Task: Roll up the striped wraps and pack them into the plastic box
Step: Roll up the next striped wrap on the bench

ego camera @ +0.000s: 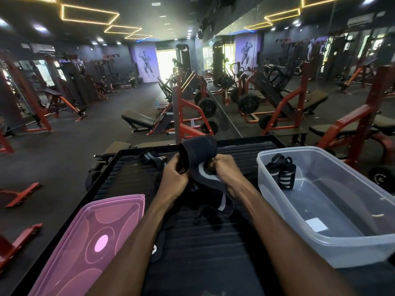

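Both of my hands are closing on one dark wrap above the ribbed black platform. My left hand is pinching the wrap's left edge, fingers curled tight around the fabric. My right hand is gripping the other end, where a grey-edged portion is curving beneath the knuckles. The wrap is arching upward between the two hands, and its loose tail is trailing down onto the platform between my forearms. One rolled striped wrap is lying inside the clear plastic box, at its far left end, leaning against the wall. The box is sitting on the platform to my right. Another striped wrap is lying on the platform just beyond my left hand; it appears unrolled, though the view is too dim to confirm. The pink lid is resting at the platform's near left corner, overhanging the edge.
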`<state>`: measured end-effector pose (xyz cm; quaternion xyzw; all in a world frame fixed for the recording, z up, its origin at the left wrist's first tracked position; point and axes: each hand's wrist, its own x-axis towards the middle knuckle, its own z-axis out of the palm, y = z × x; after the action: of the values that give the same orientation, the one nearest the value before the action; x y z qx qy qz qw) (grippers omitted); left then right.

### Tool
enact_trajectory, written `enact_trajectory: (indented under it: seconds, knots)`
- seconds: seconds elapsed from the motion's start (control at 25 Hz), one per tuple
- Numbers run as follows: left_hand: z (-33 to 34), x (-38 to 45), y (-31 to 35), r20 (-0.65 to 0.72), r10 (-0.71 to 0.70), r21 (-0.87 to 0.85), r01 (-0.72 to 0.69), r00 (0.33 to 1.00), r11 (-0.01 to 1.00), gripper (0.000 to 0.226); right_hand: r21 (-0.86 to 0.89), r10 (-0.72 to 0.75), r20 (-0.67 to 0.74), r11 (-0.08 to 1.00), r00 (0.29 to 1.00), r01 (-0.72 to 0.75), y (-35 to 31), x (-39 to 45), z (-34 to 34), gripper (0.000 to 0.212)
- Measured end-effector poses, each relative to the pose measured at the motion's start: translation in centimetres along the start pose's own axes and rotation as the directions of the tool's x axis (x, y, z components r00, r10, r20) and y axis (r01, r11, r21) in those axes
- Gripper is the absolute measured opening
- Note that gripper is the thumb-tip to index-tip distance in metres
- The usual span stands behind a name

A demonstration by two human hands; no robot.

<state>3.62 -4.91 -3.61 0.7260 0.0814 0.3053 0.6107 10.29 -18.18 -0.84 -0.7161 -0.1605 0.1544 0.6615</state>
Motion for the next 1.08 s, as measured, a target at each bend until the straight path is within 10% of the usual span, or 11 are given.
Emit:
enact_trajectory:
  seconds: [0.24,0.6,0.84,1.0,1.08]
  knots:
    - [-0.6,0.1,-3.8,0.098,-0.179,0.473,0.112,0.979,0.874,0.033,0.213,0.125,-0.022,0.97,0.992,-0.117,-0.3,0.1,0.0,0.031]
    - [0.8,-0.9,-4.3,0.162,-0.152,0.619,0.019,0.975,0.785,0.028,0.418,0.196,-0.148,0.901,0.969,-0.118,-1.9,-0.1,-0.8,0.023]
    - [0.3,0.0,-1.4,0.177,-0.116,-0.084,0.133,0.977,0.988,0.078,0.34,0.273,-0.09,0.913,0.958,-0.228,-1.3,0.0,-0.3,0.017]
    - [0.3,0.8,-1.6,-0.065,0.076,0.07,-0.071,0.995,0.995,0.084,0.466,0.272,0.044,0.845,0.961,-0.261,-1.4,0.1,-0.1,0.017]
    - [-0.3,0.9,-1.4,-0.157,0.024,0.028,-0.02,0.987,0.999,0.07,0.701,0.194,0.233,0.646,0.953,-0.303,-2.1,-0.2,-0.2,0.018]
